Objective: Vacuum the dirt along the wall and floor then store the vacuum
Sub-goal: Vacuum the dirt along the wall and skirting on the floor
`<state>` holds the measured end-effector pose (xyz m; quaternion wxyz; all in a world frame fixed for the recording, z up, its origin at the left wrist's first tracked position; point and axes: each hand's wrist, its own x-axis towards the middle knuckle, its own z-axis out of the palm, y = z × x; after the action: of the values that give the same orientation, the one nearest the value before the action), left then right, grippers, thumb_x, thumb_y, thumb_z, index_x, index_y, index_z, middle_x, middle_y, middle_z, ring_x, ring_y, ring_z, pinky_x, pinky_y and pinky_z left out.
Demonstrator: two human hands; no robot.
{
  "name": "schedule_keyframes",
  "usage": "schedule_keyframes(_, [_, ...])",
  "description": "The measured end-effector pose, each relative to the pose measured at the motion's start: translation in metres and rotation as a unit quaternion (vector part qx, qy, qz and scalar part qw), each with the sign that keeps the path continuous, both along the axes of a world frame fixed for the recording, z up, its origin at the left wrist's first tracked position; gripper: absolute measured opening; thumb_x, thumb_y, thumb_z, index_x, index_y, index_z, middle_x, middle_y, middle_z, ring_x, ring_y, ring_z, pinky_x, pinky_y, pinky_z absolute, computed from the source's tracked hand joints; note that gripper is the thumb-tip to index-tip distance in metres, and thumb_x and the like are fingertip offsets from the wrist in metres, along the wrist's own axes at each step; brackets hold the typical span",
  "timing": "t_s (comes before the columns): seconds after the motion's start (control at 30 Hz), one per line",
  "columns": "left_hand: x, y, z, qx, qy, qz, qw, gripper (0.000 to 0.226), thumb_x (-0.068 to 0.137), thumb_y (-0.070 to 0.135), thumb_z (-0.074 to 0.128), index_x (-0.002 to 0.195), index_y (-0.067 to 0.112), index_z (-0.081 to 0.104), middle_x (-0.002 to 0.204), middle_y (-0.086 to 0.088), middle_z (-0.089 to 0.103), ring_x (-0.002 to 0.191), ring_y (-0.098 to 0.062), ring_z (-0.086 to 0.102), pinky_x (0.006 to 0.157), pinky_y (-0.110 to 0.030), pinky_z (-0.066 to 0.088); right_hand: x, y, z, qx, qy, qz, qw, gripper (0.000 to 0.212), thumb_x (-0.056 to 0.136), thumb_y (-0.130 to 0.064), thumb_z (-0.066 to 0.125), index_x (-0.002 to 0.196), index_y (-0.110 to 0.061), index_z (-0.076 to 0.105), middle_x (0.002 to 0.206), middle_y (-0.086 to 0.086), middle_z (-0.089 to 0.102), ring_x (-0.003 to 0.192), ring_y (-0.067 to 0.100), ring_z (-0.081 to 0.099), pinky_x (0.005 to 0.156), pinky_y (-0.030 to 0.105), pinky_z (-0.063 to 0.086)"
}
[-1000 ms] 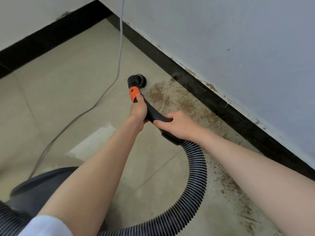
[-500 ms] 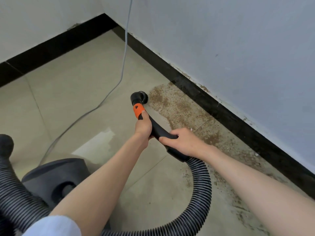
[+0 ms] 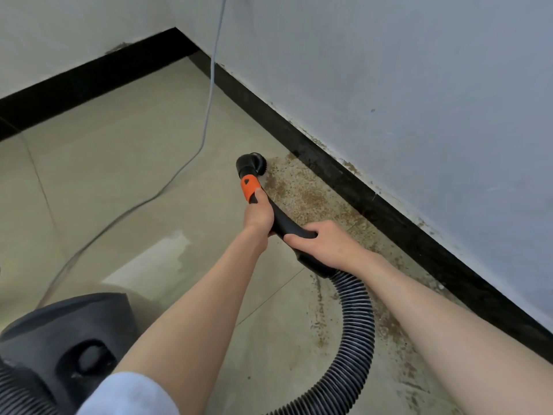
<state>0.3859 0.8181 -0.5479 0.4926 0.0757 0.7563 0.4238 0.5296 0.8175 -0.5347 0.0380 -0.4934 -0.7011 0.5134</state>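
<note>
Vacuum nozzle [image 3: 251, 164], a black round head on an orange collar [image 3: 250, 187], sat on the tiled floor [image 3: 119, 163] at the far left edge of the brown dirt patch [image 3: 302, 196], which spread along the black baseboard [image 3: 374, 205] under the right-hand wall [image 3: 389, 85]. Your left hand [image 3: 258, 215] gripped the black wand [image 3: 281, 220] just behind that collar, fingers curled round it. Your right hand [image 3: 321, 244] held the nearer end of the wand, thumb and fingers wrapped over it where it met the ribbed hose [image 3: 356, 330]. That hose curved down and back toward you across more specks of dirt on the tiles. You had the dark vacuum body [image 3: 65, 333] at the near left, beside your left arm and its pale sleeve [image 3: 128, 393]. A grey power cord [image 3: 206, 124] dropped down the far wall and trailed left over the floor toward the vacuum body.
</note>
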Motion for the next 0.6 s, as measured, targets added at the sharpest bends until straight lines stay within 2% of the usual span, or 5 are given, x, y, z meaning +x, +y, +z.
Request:
schedule_keyframes(0.2, [-0.002,0.022,-0.010,0.015,-0.002,-0.030,0.999,0.057,0.098,0.050,0.027,0.128,0.004,0.042,0.106,-0.009,0.053,0.098,-0.026,0.055,0.083,-0.037,0.050,0.002,0.009,-0.011,0.017,0.001,-0.042,0.999,0.043,0.080,-0.059,0.063,0.064,-0.019,0.062,0.053,-0.010,0.060,0.056,0.014,0.059,0.059,0.030,0.042])
schedule_keyframes(0.27, [0.006,0.026,-0.013,0.012,0.010,-0.061,0.998,0.056,0.098,0.051,0.028,0.125,0.005,0.044,0.106,-0.010,0.055,0.098,-0.026,0.056,0.088,-0.038,0.051,0.008,0.004,-0.015,0.022,0.006,-0.067,0.997,0.043,0.083,-0.055,0.063,0.058,-0.020,0.057,0.047,-0.013,0.056,0.051,0.013,0.055,0.056,0.030,0.038])
schedule_keyframes(0.37, [0.015,0.030,-0.014,-0.004,0.032,-0.102,0.994,0.064,0.096,0.055,0.027,0.129,0.003,0.043,0.118,-0.014,0.057,0.106,-0.030,0.057,0.096,-0.043,0.048,0.014,-0.003,-0.020,0.027,0.003,-0.103,0.994,0.043,0.085,-0.051,0.063,0.054,-0.025,0.048,0.041,-0.016,0.049,0.047,0.010,0.047,0.055,0.028,0.034])
schedule_keyframes(0.6, [0.010,0.028,-0.008,0.001,0.019,-0.115,0.993,0.063,0.096,0.056,0.025,0.129,0.005,0.044,0.120,-0.014,0.056,0.107,-0.031,0.056,0.096,-0.045,0.048,0.007,-0.007,-0.015,0.032,0.005,-0.107,0.994,0.043,0.085,-0.051,0.063,0.055,-0.023,0.051,0.045,-0.011,0.050,0.049,0.013,0.050,0.055,0.029,0.035])
